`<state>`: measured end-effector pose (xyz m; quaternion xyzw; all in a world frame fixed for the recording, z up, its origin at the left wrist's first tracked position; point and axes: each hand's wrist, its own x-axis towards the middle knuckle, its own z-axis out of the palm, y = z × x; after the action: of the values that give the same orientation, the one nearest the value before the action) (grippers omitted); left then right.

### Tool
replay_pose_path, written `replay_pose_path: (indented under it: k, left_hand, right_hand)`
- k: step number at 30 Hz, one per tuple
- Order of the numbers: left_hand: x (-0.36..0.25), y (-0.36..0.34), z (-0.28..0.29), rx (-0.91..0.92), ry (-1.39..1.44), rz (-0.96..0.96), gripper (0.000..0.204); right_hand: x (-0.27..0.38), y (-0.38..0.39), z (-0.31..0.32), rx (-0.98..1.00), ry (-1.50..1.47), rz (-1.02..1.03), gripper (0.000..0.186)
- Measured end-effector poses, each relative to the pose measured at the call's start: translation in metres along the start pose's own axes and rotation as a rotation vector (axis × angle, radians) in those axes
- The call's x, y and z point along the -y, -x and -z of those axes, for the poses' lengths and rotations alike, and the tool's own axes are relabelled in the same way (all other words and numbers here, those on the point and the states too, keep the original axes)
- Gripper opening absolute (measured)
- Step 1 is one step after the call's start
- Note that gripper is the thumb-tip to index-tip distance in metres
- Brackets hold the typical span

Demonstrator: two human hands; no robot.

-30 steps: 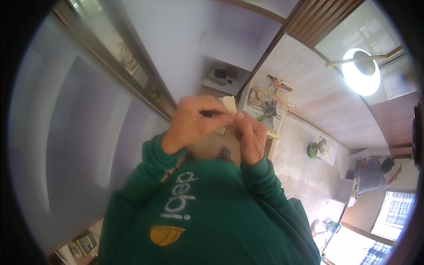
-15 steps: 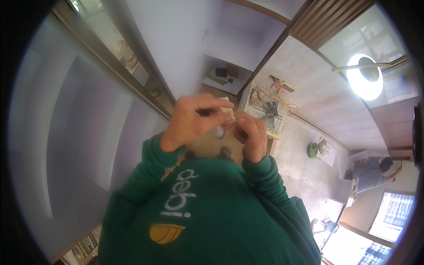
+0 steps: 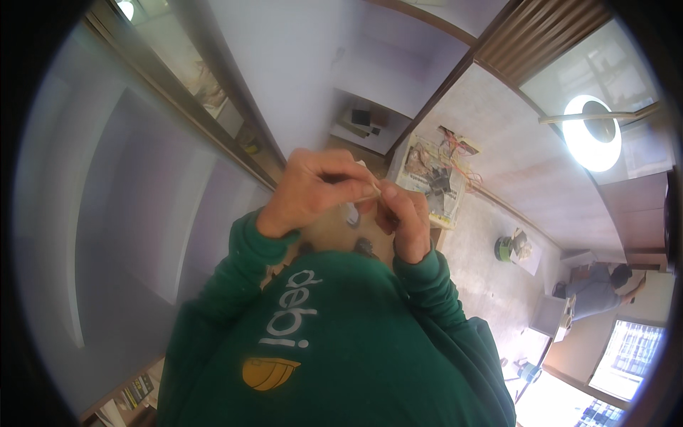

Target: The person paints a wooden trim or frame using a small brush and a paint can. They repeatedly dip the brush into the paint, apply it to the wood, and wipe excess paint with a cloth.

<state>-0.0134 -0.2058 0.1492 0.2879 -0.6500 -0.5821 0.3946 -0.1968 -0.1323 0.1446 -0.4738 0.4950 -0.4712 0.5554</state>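
In front of my chest, my left hand point(image 3: 313, 191) pinches a small pale piece point(image 3: 362, 164) between thumb and fingers. It looks like a thin folded scrap, but its kind is not clear. My right hand point(image 3: 407, 217) is closed at its near right end, thumb and fingertips pressed together against it. The two hands' fingertips almost touch. Most of the piece is hidden behind my left fingers. A whitish shape point(image 3: 353, 215) shows below the hands, too blurred to name.
White shelving point(image 3: 142, 213) rises on the left. Ahead stands an open cabinet point(image 3: 380, 71). To the right, a newspaper-covered surface point(image 3: 442, 203) bears tangled wires point(image 3: 459, 146). Further right are a green tin point(image 3: 504, 248), a bright ring lamp point(image 3: 590, 133) and another person point(image 3: 596, 290) with an arm stretched out.
My fingertips have drawn slightly closer together. The pale piece has tilted and shows less of its face. Both hands keep their hold.
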Motion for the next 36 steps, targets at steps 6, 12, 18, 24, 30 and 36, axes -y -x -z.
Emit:
replay_pose_path:
  k: [6,12,18,24,30,36]
  left_hand:
    - [0.002,-0.003,0.001,-0.118,-0.065,-0.073,0.008]
    - [-0.008,-0.009,0.001,-0.092,-0.144,-0.175,0.011]
    - [-0.004,-0.014,0.002,-0.058,-0.160,-0.253,0.014]
    - [0.001,-0.008,-0.004,-0.101,-0.126,-0.142,0.011]
    - [0.004,-0.004,-0.015,-0.135,-0.136,-0.189,0.009]
    - [0.006,0.000,-0.018,-0.132,-0.140,-0.218,0.013]
  right_hand:
    - [-0.021,0.000,0.003,-0.117,-0.082,0.128,0.017]
    - [-0.021,0.002,-0.002,-0.200,0.042,0.339,0.013]
    - [-0.020,0.002,0.000,-0.161,-0.024,0.347,0.015]
    - [-0.020,0.002,0.015,-0.051,-0.058,0.102,0.019]
    - [-0.009,-0.005,0.003,-0.159,-0.138,0.150,0.017]
    - [-0.014,-0.004,0.004,-0.131,-0.294,0.137,0.012]
